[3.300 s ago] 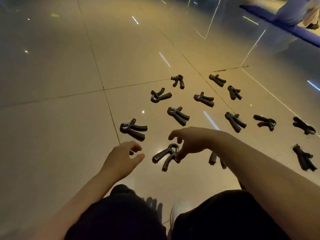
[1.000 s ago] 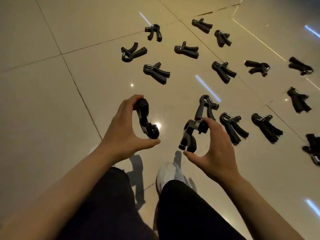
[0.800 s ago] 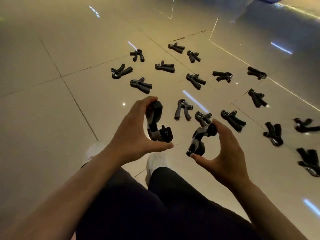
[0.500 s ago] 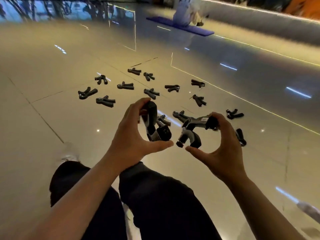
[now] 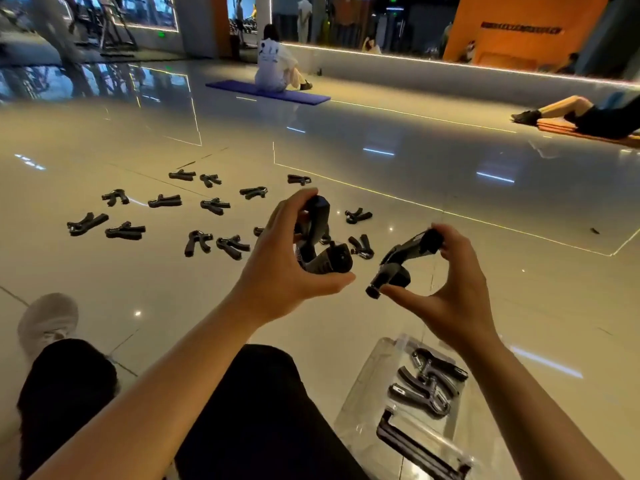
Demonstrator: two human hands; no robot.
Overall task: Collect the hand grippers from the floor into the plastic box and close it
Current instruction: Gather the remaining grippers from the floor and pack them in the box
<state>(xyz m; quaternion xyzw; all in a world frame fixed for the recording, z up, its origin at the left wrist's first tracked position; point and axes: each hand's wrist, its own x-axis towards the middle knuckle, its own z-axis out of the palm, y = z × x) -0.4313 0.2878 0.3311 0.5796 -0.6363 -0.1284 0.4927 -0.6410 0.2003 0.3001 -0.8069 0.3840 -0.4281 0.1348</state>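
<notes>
My left hand (image 5: pixel 280 268) grips a black hand gripper (image 5: pixel 320 244) between fingers and thumb, held up in front of me. My right hand (image 5: pixel 450 289) pinches a second black hand gripper (image 5: pixel 403 261) by its two handle ends. Several more hand grippers (image 5: pixel 211 206) lie scattered on the shiny tiled floor ahead and to the left. A clear plastic box (image 5: pixel 374 386) stands open on the floor at lower right, below my right forearm. It holds a couple of hand grippers (image 5: pixel 429 382) and has a black latch (image 5: pixel 412 445) at its near side.
My legs in black trousers (image 5: pixel 263 410) and a white shoe (image 5: pixel 46 323) fill the lower left. A person sits on a purple mat (image 5: pixel 270 91) far ahead. Another person lies on an orange mat (image 5: pixel 588 133) at far right.
The view has tilted up and swung right, bringing the plastic box into sight. Both hands have carried their hand grippers rightward and now hover above the box.
</notes>
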